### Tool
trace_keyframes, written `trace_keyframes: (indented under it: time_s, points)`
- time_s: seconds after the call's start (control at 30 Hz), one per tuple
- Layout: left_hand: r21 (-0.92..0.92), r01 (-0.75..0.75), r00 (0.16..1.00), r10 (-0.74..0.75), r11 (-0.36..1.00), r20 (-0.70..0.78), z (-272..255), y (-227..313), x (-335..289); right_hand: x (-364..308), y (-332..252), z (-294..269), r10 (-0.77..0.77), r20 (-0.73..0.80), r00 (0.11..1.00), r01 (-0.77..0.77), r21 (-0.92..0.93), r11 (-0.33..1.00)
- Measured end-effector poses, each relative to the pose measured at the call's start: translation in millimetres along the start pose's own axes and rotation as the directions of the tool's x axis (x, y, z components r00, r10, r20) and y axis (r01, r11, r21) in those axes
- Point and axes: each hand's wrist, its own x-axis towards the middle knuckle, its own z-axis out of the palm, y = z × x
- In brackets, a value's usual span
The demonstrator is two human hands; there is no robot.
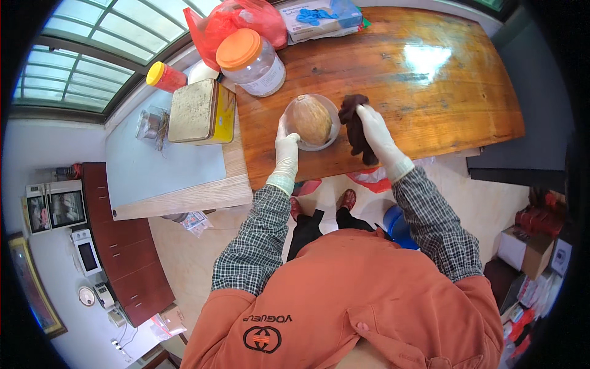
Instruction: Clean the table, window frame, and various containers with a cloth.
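A tan, rounded gourd-like squash (310,120) sits in a pale bowl (334,112) near the front edge of the wooden table. My left hand (287,144), in a whitish glove, grips the bowl's left rim, its thumb over the near side. To the right of the bowl, my right hand (375,132), gloved too, is closed on a dark brown cloth (355,126). The cloth hangs bunched beside the bowl, and a small gap shows between them. The fingertips of my right hand are partly hidden by the cloth.
Behind the bowl stand a clear jar (261,71) with an orange lid, a red plastic bag (236,24) and a glove box (322,21). To the left, a yellow tin (200,111) and a small metal-lidded jar (149,124) rest on a lower side table (184,169).
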Motion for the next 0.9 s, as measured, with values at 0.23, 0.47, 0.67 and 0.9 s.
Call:
trace_keyframes:
  time_s: [0.23,0.47,0.67,0.9]
  points:
    - [0.082,-0.042,0.983,0.056,0.996,-0.175,36,-9,9,71,29,29,0.133,0.264,0.955,-0.049,-0.304,0.952]
    - [0.02,-0.14,0.837,0.129,0.99,-0.532,41,-12,18,16,40,45,0.022,-0.014,1.0,-0.025,-0.252,0.967]
    - [0.218,-0.079,0.884,0.169,0.973,-0.436,43,-30,14,-51,42,32,0.211,-0.029,0.977,-0.212,-0.015,0.977]
    - [0.256,0.31,0.937,-0.248,0.916,-0.248,8,12,-43,-95,19,-43,0.455,0.287,0.843,-0.532,0.315,0.786]
